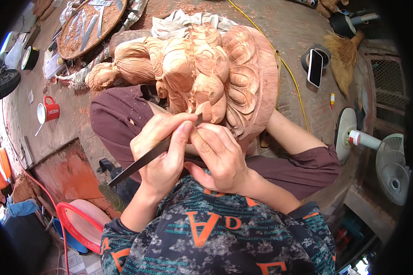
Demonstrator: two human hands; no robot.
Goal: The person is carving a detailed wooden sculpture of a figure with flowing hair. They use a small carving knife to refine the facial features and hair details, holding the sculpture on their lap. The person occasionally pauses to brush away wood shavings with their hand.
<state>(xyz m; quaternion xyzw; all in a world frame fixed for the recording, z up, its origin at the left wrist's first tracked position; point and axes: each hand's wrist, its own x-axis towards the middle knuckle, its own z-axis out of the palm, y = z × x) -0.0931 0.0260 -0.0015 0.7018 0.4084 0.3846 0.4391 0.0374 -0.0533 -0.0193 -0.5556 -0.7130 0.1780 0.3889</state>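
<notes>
A carved wooden figure (pixel 172 59) lies on its side across my lap, its round base with petal shapes (pixel 257 78) toward the right. My left hand (pixel 160 149) is closed round a long, dark carving chisel (pixel 144 161), whose shaft slants down to the lower left. The blade's tip shows just above my fingers, at the near side of the carving. Closed fingers of my right hand (pixel 220 158) press together at the tip end, touching my left fingertips. Part of the blade is hidden between the hands.
At the upper left, a round tray (pixel 71 51) holds several carving tools among shavings. A red mug (pixel 49 111) stands on the floor at left. To the right are a phone (pixel 315 68), a straw broom (pixel 342 57) and a fan (pixel 392 169). A yellow cord (pixel 291 75) runs behind the base.
</notes>
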